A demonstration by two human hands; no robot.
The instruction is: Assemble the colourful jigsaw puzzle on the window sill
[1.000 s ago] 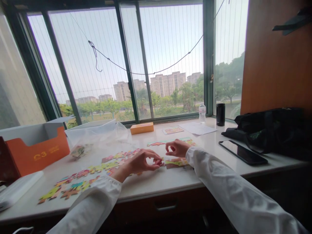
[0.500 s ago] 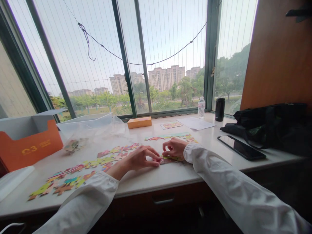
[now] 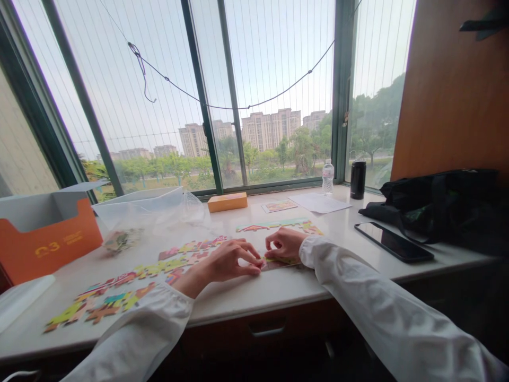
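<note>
- Jigsaw puzzle pieces (image 3: 107,312) lie on the window counter (image 3: 238,303).
- A cardboard box (image 3: 47,241) and a plastic bag (image 3: 147,209) sit at their left.
- A small carton (image 3: 226,202) sits behind them, by the window.
- A water bottle (image 3: 328,179) stands left of a flask (image 3: 358,180).
- A phone (image 3: 393,242) lies far right, beside a bag (image 3: 433,212).

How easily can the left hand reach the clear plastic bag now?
Probably easily: the left hand is near the clear plastic bag, and only flat puzzle pieces lie between them, so nothing tall blocks it.
</note>
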